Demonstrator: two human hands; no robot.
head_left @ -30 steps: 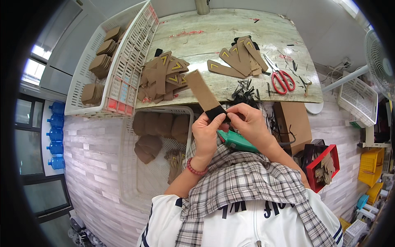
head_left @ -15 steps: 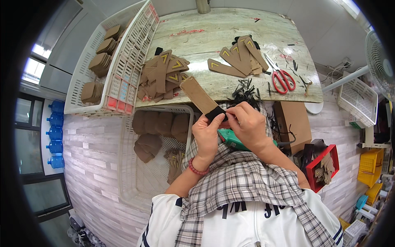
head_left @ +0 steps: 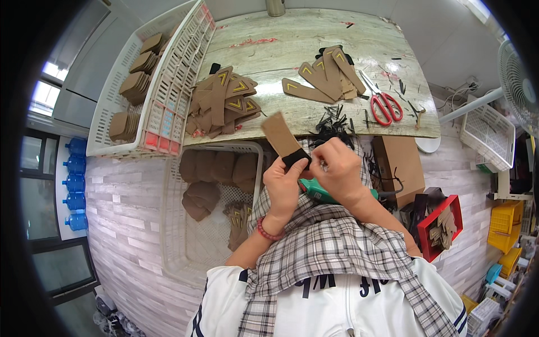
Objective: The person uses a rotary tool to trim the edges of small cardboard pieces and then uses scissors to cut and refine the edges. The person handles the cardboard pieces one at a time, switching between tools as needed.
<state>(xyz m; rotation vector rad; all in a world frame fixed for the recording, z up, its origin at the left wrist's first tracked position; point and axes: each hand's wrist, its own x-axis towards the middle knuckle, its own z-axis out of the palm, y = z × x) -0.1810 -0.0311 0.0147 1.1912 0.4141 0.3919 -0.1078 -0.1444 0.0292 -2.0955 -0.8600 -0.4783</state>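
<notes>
My left hand [head_left: 283, 182] pinches a brown fabric tab [head_left: 281, 135] by its black end [head_left: 296, 159], thumb on top. The tab's brown length points up and away toward the table edge. Beside the black end, my right hand [head_left: 337, 163] is closed with thumb and fingers pressed together; whatever is between them is too small to make out. Under my hands, on the checked apron [head_left: 331, 236], rests a green corded hand tool [head_left: 317, 192], partly hidden by my right wrist. Black scraps [head_left: 334, 126] lie heaped at the table edge just beyond my right hand.
On the table [head_left: 281, 50] lie brown tabs with yellow chevrons [head_left: 224, 101], a second fan of tabs [head_left: 325, 76] and red-handled scissors [head_left: 387, 106]. A white crate [head_left: 168, 101] stands left; a lower basket [head_left: 174, 247] holds brown pieces. Right are a carton [head_left: 398, 168] and red box [head_left: 460, 219].
The tab has turned in my left hand, its far end swinging to the right and more upright. My right hand has shifted slightly, its fingers curled more tightly.
</notes>
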